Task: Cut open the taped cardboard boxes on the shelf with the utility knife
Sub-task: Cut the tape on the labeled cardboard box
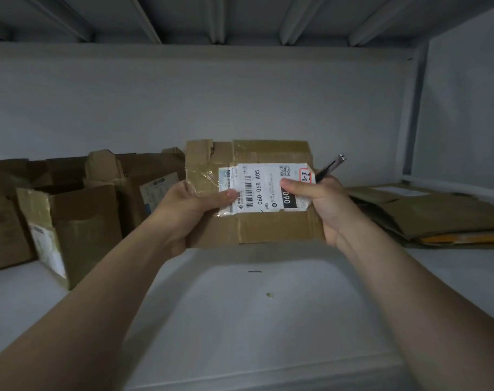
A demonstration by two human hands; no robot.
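Note:
A flat cardboard box with brown tape and a white shipping label is held up above the shelf in the head view. My left hand grips its left edge, thumb lying on the label. My right hand grips the right edge, thumb on the label too. The utility knife sticks up and to the right out of that same right hand, behind the box's corner. Whether a blade is out I cannot tell.
Several opened cardboard boxes stand on the left of the white shelf. Flattened cardboard is stacked at the right. A white back wall and a right side panel close the bay. Ribbed metal of the upper shelf runs overhead.

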